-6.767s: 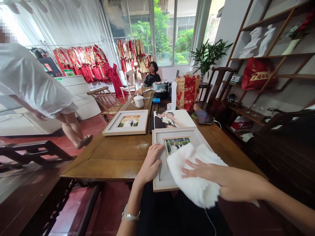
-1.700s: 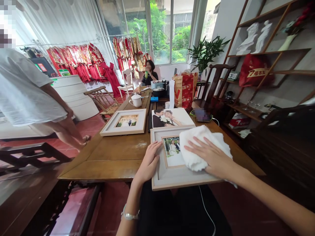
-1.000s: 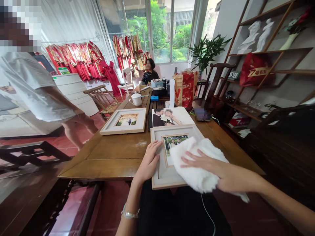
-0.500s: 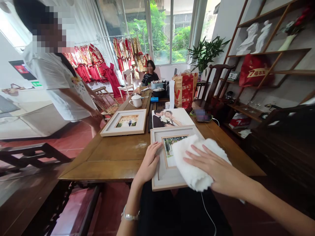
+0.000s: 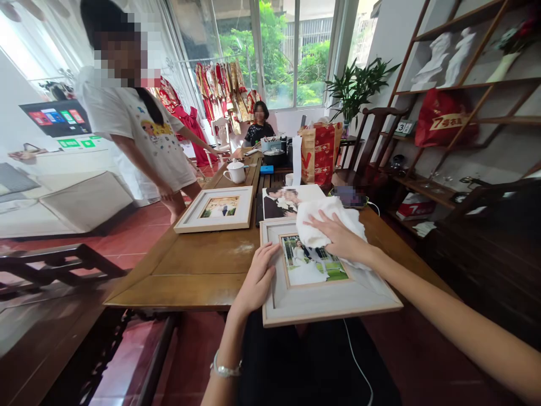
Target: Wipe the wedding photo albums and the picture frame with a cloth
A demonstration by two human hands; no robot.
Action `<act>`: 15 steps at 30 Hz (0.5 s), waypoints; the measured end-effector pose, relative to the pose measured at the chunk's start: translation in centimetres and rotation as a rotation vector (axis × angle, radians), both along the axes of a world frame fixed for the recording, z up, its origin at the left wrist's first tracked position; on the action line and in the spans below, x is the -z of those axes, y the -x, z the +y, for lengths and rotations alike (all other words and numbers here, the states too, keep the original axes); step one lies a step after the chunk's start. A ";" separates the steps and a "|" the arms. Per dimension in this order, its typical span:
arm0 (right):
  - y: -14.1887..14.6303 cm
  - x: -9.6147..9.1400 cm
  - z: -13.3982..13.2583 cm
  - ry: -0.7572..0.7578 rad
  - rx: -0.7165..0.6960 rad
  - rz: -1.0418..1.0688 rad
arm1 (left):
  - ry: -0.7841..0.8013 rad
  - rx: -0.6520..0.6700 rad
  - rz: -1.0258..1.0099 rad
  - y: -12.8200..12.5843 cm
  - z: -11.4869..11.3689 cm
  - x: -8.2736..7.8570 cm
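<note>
A light-wood picture frame [image 5: 329, 304] with a wedding photo [image 5: 315, 262] inside lies tilted at the near table edge, its near side over the lap. My left hand [image 5: 260, 273] rests on its left border, fingers stretched out flat along the surface. My right hand [image 5: 332, 231] has hold of a white cloth [image 5: 313, 211], pressing it on the frame's far border and the photo's upper right part. The fingertips show on top of the cloth; the thumb is hard to make out. Another framed photo [image 5: 186, 225] lies to the left, and an unframed couple print [image 5: 274, 208] sits just behind.
On the wooden table [image 5: 186, 287] stand a white lidded cup [image 5: 235, 171], a red-and-brown paper bag [image 5: 321, 155] and a phone [image 5: 349, 195] with a cable. A person [image 5: 139, 135] stands at the left; another person [image 5: 257, 132] sits at the far end. Shelves [image 5: 448, 90] line the right.
My right hand has moved the cloth away from me, up to the frame's far side, uncovering more of the photo. My left hand stays put. The standing person has moved rightward and reaches an arm out.
</note>
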State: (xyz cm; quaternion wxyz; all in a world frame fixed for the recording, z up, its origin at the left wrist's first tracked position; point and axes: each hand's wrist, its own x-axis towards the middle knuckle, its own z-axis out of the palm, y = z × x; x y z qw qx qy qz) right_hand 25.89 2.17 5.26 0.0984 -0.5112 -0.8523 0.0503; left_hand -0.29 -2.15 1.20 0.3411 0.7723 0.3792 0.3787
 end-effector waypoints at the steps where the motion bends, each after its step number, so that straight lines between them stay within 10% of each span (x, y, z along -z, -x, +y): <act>1: 0.5 0.1 -0.6 0.034 -0.046 0.014 | 0.000 -0.001 0.003 0.0 0.0 0.0; 10: 1.4 -3.7 -11.3 0.407 -0.390 0.107 | -0.017 -0.003 -0.038 0.0 0.1 0.3; 15: -0.9 -5.3 -15.0 0.344 -0.354 0.107 | -0.016 -0.007 -0.027 0.0 0.1 0.4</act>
